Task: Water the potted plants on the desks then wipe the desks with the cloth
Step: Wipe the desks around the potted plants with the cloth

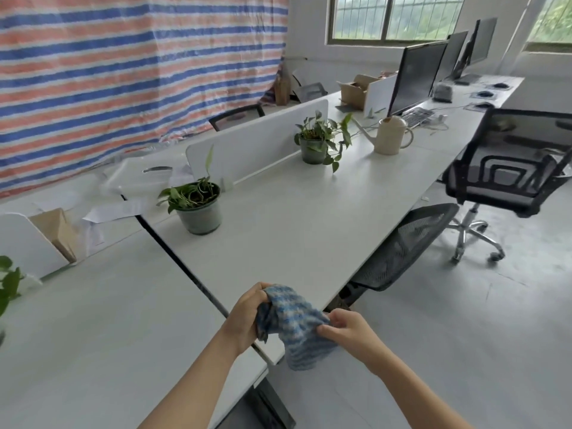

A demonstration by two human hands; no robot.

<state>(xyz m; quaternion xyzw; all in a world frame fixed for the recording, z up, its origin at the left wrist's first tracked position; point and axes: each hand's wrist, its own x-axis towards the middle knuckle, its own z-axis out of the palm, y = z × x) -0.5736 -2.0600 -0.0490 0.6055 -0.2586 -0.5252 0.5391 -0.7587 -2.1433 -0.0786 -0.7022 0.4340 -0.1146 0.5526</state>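
Observation:
A blue and white cloth (pixel 294 323) hangs between my hands above the near corner of the white desk (pixel 294 218). My left hand (pixel 247 317) grips its left end, and my right hand (pixel 346 329) pinches its right edge. Two potted plants stand on this desk: a near one (pixel 198 209) in a grey-green pot and a farther one (pixel 314 144) by the white divider (pixel 257 140). A cream watering can (pixel 390 136) stands upright beyond the far plant. Leaves of a third plant (pixel 7 283) show at the left edge, on the adjoining desk (pixel 93 320).
A black mesh chair (pixel 405 246) is tucked under the desk's right edge, and another (pixel 507 168) stands on the floor farther right. Monitors (pixel 418 75), a keyboard and cardboard boxes (pixel 356 89) sit on the far desks. Papers and a box lie at the left.

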